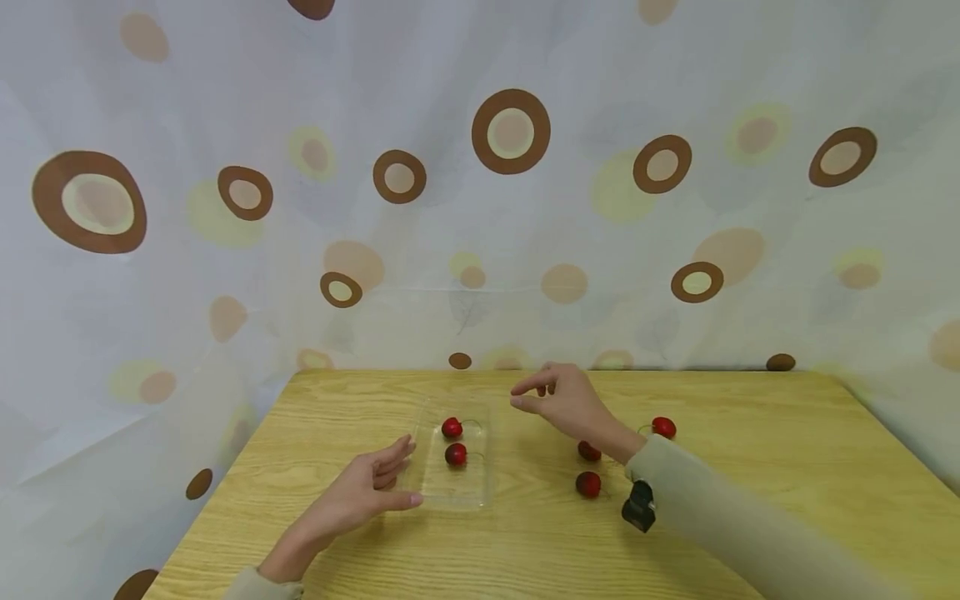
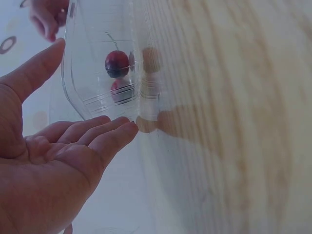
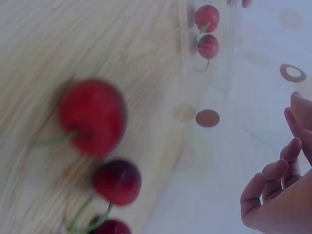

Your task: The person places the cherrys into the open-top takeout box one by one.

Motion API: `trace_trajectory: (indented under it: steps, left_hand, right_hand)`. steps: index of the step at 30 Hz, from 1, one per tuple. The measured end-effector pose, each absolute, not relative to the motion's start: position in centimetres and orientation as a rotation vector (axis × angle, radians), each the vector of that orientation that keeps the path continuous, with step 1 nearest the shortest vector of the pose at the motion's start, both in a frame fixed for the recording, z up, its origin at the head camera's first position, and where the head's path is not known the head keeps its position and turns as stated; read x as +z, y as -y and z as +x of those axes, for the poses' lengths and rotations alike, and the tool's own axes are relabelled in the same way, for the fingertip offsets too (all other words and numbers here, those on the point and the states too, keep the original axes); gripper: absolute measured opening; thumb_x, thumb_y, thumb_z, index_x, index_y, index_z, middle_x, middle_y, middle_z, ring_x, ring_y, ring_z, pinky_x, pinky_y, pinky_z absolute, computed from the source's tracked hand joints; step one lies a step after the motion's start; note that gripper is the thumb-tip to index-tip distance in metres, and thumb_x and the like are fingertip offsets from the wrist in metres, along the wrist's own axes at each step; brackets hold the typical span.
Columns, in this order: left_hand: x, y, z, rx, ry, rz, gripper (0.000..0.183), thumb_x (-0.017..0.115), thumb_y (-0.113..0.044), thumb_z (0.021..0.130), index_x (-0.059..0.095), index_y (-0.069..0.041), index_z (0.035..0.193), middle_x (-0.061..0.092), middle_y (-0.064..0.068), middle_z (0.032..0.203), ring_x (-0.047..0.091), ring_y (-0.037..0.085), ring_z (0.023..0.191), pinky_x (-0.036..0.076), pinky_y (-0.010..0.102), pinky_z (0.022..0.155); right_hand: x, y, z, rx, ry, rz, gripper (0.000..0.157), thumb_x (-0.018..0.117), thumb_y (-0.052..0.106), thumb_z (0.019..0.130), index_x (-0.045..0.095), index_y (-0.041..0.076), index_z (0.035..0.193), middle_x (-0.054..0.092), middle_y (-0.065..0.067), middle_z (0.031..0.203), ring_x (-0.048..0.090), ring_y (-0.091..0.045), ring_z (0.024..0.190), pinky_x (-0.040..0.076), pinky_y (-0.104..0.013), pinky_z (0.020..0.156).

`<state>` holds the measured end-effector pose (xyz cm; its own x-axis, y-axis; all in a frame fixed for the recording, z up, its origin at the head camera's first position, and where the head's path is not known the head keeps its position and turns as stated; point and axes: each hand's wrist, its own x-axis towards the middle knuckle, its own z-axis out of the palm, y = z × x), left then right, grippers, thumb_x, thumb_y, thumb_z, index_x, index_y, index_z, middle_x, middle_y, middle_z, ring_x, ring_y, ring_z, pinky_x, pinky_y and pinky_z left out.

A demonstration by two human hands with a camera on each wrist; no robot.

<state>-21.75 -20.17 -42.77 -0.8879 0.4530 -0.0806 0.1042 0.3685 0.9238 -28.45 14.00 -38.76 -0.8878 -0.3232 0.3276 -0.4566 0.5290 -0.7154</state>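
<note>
A clear plastic tray (image 1: 467,490) lies on the table with two dark red cherries in it, a rear cherry (image 1: 452,428) and a front cherry (image 1: 456,454). At its left side is my left hand (image 1: 358,492), fingers and thumb spread along the tray's edge; the left wrist view has the fingertips (image 2: 127,126) at its wall. To the right of the tray, my right hand (image 1: 567,402) hovers above the table. Its thumb and index finger stand a little apart with nothing between them. Below the right forearm lie a near cherry (image 1: 588,484) and a partly covered cherry (image 1: 588,452).
Another cherry (image 1: 663,427) lies on the table just right of the right forearm, its stem pointing left. The wood-grain table (image 1: 787,483) ends at the back against a pale sheet (image 1: 577,325) with round spots, which also rises at the left.
</note>
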Motion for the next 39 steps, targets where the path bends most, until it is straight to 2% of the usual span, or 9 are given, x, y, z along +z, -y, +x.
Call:
trace_trajectory:
  steps: [8,12,18,25,31,39]
  left_hand:
    - [-42.7,20.4,-21.7,1.512,-2.32,0.495,0.091,0.077,-0.02,0.1,0.019,0.005,0.165,0.028,0.025,0.167,0.032,0.049,0.15,0.035,0.058,0.118]
    - [-42.8,20.5,-21.6,1.507,-2.33,0.486,0.091,0.077,-0.02,0.099,0.02,0.004,0.165,0.029,0.025,0.167,0.033,0.048,0.15,0.036,0.057,0.118]
    - [-42.8,20.8,-21.6,1.496,-2.329,0.494,0.09,0.076,-0.021,0.1,0.019,0.004,0.165,0.028,0.026,0.167,0.032,0.049,0.15,0.036,0.058,0.118]
    - [-42.7,20.8,-21.7,1.491,-2.334,0.509,0.09,0.076,-0.021,0.1,0.019,0.004,0.166,0.028,0.026,0.167,0.032,0.049,0.15,0.036,0.058,0.118]
    - [-42.7,20.7,-21.8,1.485,-2.339,0.52,0.091,0.077,-0.021,0.1,0.019,0.004,0.165,0.029,0.026,0.167,0.032,0.049,0.149,0.036,0.057,0.118]
    - [-42.8,20.4,-21.9,1.496,-2.318,0.525,0.09,0.076,-0.021,0.1,0.019,0.005,0.165,0.028,0.027,0.167,0.032,0.049,0.15,0.036,0.057,0.118]
  right_hand:
    - [-38.7,-19.9,-25.4,1.185,2.646,0.623,0.011,0.082,0.02,0.095,0.086,0.015,0.104,0.058,0.003,0.081,0.042,-0.021,0.073,0.034,-0.034,0.062]
    - [-39.7,-22.4,-24.0,1.175,2.668,0.586,0.015,0.083,0.02,0.094,0.085,0.012,0.106,0.059,0.005,0.081,0.042,-0.018,0.071,0.033,-0.032,0.06]
    - [-42.2,-24.8,-21.9,1.36,2.718,0.551,0.027,0.085,0.02,0.092,0.082,0.002,0.112,0.061,0.0,0.082,0.044,-0.013,0.067,0.037,-0.027,0.056]
    - [-44.2,-25.3,-20.3,1.489,2.785,0.51,0.031,0.087,0.021,0.089,0.082,0.001,0.112,0.064,-0.003,0.084,0.042,-0.01,0.064,0.036,-0.026,0.054]
    - [-44.7,-25.1,-19.7,1.411,2.823,0.522,0.028,0.088,0.022,0.087,0.083,0.003,0.108,0.067,0.001,0.088,0.053,-0.011,0.072,0.047,-0.026,0.062]
    - [-44.9,-24.6,-19.6,1.344,2.854,0.441,0.026,0.09,0.021,0.085,0.084,0.006,0.105,0.07,0.002,0.092,0.06,-0.012,0.082,0.053,-0.026,0.069]
